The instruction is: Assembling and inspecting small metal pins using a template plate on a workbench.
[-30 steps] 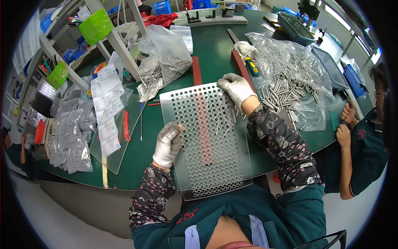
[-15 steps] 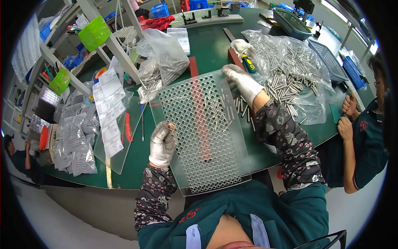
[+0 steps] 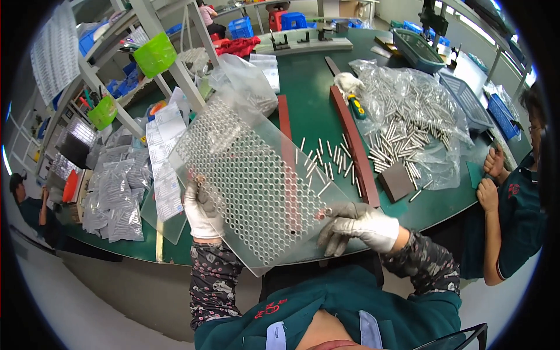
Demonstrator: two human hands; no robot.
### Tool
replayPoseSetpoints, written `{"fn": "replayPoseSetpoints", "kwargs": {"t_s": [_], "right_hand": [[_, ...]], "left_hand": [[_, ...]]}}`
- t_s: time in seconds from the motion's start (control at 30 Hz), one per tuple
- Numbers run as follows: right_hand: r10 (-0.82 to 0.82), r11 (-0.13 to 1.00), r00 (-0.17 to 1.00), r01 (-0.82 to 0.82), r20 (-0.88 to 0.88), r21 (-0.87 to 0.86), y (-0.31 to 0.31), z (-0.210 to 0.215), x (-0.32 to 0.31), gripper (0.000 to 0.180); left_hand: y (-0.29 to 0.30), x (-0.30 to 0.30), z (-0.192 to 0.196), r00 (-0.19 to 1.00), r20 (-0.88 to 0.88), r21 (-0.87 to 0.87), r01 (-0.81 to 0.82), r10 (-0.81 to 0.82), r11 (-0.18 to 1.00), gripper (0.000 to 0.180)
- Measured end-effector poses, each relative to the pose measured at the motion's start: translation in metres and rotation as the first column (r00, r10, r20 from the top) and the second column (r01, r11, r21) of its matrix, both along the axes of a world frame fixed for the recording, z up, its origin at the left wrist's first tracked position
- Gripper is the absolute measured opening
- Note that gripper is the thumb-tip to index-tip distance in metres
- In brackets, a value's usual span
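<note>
A clear plastic plate (image 3: 245, 192) with close rows of round holes is tilted above the near edge of the table. My left hand (image 3: 202, 213), in a white glove, grips its left edge. At the plate's right corner, my right hand (image 3: 361, 226), gloved too, pinches the edge with thumb and fingers. Two reddish-brown bars (image 3: 356, 151) lie beyond it, the left one partly seen through the plastic. Loose metal pins (image 3: 335, 157) are scattered between the bars. To their right sits a brown block (image 3: 397, 181).
A heap of metal pins (image 3: 408, 137) on clear bags lies to the right, near a yellow-and-black handled tool (image 3: 356, 107). Bagged pins (image 3: 119, 189) and paper sheets (image 3: 163, 154) are at the left. A co-worker (image 3: 513, 204) sits close on the right.
The plate has turned clockwise and tilted, its far end swinging left. My right hand has come from its far right corner to its near right side. Pins and the brown block are uncovered.
</note>
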State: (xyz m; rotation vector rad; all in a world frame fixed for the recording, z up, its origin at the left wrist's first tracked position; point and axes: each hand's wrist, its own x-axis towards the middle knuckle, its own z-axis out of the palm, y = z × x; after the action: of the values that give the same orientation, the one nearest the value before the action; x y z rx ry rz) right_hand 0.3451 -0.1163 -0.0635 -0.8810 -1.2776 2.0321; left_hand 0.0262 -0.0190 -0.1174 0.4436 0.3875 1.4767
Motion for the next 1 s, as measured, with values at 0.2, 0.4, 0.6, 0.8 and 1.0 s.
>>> {"fn": "replayPoseSetpoints", "kwargs": {"t_s": [0.2,0.4,0.6,0.8,1.0], "right_hand": [[-0.315,0.948,0.948,0.316,-0.05,0.022,-0.012,-0.006,0.017,0.028],[-0.787,0.597,0.421,0.705,-0.452,-0.383,-0.001,-0.001,0.05,0.012],[-0.709,0.636,0.488,0.754,-0.509,-0.163,0.084,0.01,0.082,0.015],[-0.794,0.535,0.459,0.839,-0.398,-0.098,0.246,-0.013,0.072,0.016],[-0.89,0.431,0.404,0.897,-0.212,-0.099,0.342,-0.049,0.062,0.018]], "left_hand": [[-0.011,0.043,0.025,0.937,-0.331,-0.026,-0.127,0.111,0.992,0.027],[-0.01,0.059,0.044,0.842,-0.535,0.128,0.159,-0.067,0.979,0.042],[-0.002,0.063,-0.005,0.842,-0.534,-0.104,0.029,-0.081,0.994,0.021],[-0.009,0.064,-0.015,0.793,-0.581,-0.179,0.094,-0.182,0.979,0.022],[-0.011,0.066,-0.014,0.773,-0.58,-0.253,0.131,-0.258,0.959,0.025]]}}
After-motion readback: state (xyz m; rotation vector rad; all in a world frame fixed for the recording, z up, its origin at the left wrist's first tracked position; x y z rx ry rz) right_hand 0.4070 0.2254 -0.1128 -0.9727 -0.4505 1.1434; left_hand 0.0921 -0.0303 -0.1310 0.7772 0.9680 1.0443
